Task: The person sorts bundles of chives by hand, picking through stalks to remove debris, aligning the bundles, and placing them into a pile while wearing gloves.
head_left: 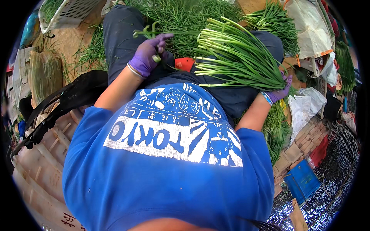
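Note:
A thick bunch of green chives with pale stem ends fans out over my lap. My right hand, in a purple glove, is wrapped round its leafy end at the right, and the stem ends point left. Above my left thigh is my left hand, also in a purple glove. Its fingers are bent round a few loose chive stalks, whose pale ends poke out between them. More loose chives lie in a wide heap just beyond my hands.
Another chive bundle lies at the far right beside a white sack. A white plastic crate stands at the far left. Near my right elbow are more greens and a blue booklet-like item. A black strap lies at left.

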Motion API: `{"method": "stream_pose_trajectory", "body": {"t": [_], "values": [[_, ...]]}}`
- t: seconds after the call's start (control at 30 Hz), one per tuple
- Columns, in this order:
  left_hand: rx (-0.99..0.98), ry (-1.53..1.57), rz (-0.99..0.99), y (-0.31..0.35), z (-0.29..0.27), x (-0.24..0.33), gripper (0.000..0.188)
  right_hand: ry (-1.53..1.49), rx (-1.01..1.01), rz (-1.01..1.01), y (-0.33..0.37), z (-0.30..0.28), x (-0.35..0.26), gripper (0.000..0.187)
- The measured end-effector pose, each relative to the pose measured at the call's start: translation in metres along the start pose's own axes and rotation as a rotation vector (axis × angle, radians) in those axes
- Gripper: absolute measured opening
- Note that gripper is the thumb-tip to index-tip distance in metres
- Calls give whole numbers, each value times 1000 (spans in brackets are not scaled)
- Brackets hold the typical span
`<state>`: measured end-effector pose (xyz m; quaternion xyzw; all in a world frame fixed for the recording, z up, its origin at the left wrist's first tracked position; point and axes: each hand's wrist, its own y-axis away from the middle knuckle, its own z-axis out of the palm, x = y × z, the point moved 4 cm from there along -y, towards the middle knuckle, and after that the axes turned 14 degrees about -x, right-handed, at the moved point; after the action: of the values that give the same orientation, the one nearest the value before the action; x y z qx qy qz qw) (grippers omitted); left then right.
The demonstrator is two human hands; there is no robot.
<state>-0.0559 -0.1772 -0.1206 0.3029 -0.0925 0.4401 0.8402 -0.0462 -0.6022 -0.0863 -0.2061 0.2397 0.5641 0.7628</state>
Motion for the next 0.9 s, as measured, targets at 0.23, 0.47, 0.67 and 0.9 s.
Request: {"method": "stream_pose_trajectory", "body": {"t": [0.23,0.47,0.67,0.9], "values": [[-471,-266,-321,-12,65,-37,51,108,107,-40,2,18,3,27],[-404,-485,-381,-26,70,-45,31,152,125,-46,7,21,3,28],[-272,-366,-187,-12,51,-25,25,123,138,-83,7,22,5,27],[89,18,64,-15,-6,11,21,11,-19,-35,1,5,3,23]]}}
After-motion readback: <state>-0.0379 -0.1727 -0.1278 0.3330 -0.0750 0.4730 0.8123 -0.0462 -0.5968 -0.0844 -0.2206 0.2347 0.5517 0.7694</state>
